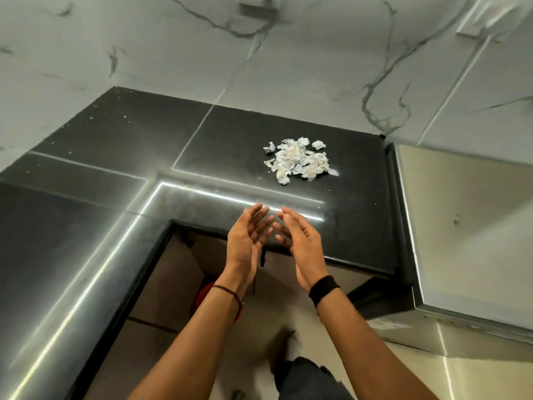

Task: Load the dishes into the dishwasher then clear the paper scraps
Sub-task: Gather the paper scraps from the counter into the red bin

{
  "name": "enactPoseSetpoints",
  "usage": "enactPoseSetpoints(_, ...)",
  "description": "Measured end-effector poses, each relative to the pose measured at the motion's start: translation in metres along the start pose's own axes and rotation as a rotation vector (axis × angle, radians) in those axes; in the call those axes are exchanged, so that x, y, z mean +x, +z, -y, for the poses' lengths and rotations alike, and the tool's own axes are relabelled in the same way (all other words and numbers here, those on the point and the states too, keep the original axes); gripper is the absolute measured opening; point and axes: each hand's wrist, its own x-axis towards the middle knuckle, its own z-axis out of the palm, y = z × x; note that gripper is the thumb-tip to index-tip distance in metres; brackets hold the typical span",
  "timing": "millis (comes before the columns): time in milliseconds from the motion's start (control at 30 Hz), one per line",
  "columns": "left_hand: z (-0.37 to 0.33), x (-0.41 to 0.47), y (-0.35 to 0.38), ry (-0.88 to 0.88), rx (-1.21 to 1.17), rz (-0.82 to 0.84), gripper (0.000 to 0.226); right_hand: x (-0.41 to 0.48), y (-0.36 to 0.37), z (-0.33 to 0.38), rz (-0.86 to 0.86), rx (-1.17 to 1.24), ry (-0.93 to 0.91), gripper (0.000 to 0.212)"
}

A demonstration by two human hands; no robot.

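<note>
A black L-shaped countertop (115, 140) is meeting a veined marble wall (288, 53). The paper scraps (298, 161) are lying heaped toward its far right. The left hand (248, 235) and right hand (300, 241) are hovering over the near edge, fingers straight, empty. A red object (204, 293) is sitting half hidden behind the left wrist.

Paper scraps (298, 160) on black countertop (121, 134)

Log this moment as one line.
step: scraps not yet cleared | left hand: open, empty | right hand: open, empty | paper scraps: piled on countertop, untouched
</note>
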Motion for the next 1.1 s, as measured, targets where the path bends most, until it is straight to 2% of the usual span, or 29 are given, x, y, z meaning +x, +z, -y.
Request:
enactPoseSetpoints(200, 0.011, 0.048, 0.034, -0.018, 0.059, 0.031, 0.042, 0.055, -0.021, 0.008, -0.026, -0.012, -0.038, 0.028)
enactPoseSetpoints(367, 0.014, 0.093, 0.056, -0.029, 0.065, -0.016, 0.041, 0.107, -0.032, 0.010, -0.016, -0.113, -0.060, 0.025)
enactPoseSetpoints(567, 0.008, 0.142, 0.062, -0.050, 0.008, -0.109, 0.042, 0.181, -0.032, 0.003, -0.019, -0.586, -0.124, 0.023)
enactPoseSetpoints(767, -0.007, 0.193, 0.051, -0.085, 0.033, -0.096, 0.041, 0.243, -0.015, -0.012, 0.033, -1.105, -0.275, 0.041)
enactPoseSetpoints(867, -0.013, 0.219, 0.045, -0.090, 0.044, -0.076, 0.040, 0.250, -0.014, -0.024, 0.016, -1.279, -0.365, 0.028)
enactPoseSetpoints(967, -0.013, 0.238, 0.044, -0.087, 0.066, -0.077, 0.038, 0.238, -0.021, -0.027, -0.100, -1.203, -0.389, 0.020)
enactPoseSetpoints(1100, -0.004, 0.247, 0.053, -0.100, 0.094, -0.050, 0.034, 0.219, -0.016, -0.013, -0.287, -0.794, -0.202, 0.015)
